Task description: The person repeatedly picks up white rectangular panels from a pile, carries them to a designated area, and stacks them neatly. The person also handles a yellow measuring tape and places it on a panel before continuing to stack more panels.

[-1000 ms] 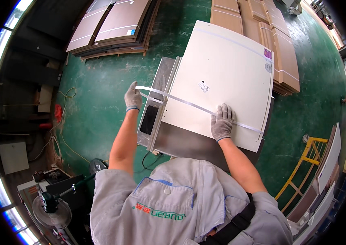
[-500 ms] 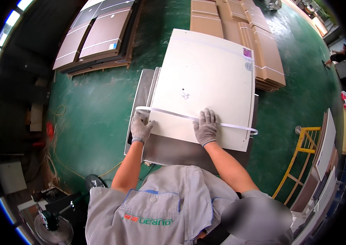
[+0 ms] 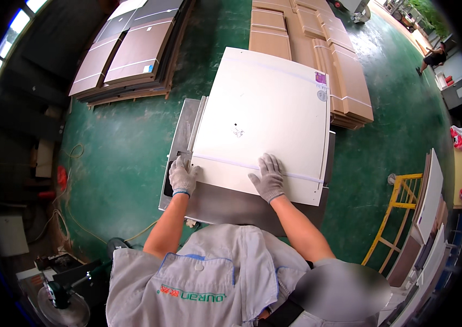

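Note:
A large white panel (image 3: pixel 264 109) lies on a grey metal table (image 3: pixel 231 204) in front of me. A thin white strip (image 3: pixel 302 175) runs flat across the panel near its front edge. My left hand (image 3: pixel 182 177), in a grey glove, curls around the strip's left end at the panel's left edge. My right hand (image 3: pixel 266 177), also gloved, lies flat on the panel with its fingers spread, pressing on the strip near the middle. A small dark mark (image 3: pixel 237 129) sits near the panel's centre.
Stacks of brown boards (image 3: pixel 133 52) lie on the green floor at the far left, and more boards (image 3: pixel 318 49) lie beyond the table. A yellow frame (image 3: pixel 400 201) and leaning white panels (image 3: pixel 430 196) stand to the right. Cables (image 3: pixel 73 158) and a machine (image 3: pixel 62 294) are at left.
The strip arched above the panel between both hands; now it lies flat on it. Both hands have come down and nearer the front edge, the right one opening flat.

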The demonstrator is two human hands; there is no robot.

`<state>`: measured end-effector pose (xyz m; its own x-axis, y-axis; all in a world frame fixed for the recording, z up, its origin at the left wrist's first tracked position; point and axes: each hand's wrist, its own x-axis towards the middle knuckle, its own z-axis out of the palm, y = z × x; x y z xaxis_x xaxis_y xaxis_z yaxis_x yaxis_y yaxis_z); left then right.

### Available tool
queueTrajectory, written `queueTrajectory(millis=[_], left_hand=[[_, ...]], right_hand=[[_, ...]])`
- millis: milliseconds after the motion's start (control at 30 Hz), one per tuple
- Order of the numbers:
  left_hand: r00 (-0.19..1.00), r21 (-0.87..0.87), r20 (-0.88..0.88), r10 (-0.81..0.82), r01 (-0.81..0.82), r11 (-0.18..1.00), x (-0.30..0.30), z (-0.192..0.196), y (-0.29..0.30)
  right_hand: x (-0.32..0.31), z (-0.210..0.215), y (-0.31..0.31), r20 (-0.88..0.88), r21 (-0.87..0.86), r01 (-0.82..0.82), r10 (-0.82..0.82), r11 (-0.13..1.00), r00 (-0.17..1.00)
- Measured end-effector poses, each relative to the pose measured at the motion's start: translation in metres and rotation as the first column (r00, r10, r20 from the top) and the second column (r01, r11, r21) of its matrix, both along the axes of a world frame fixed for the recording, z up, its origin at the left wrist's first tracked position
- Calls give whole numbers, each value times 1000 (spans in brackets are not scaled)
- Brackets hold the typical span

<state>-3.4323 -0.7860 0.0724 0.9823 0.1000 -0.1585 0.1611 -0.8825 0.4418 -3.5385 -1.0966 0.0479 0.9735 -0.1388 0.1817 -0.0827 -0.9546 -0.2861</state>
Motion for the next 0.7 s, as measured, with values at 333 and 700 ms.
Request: queueTrajectory(millis=[333,700], left_hand=[[985,-29,0,-174,174,984,30,-30,-5],[974,-50,-141,-177,172,984,41,-29,-10]], right_hand=[[-99,26,-86,-160,29,687,-675,726,721],[-110,13,-150,-452,397,796,-657,457,603]])
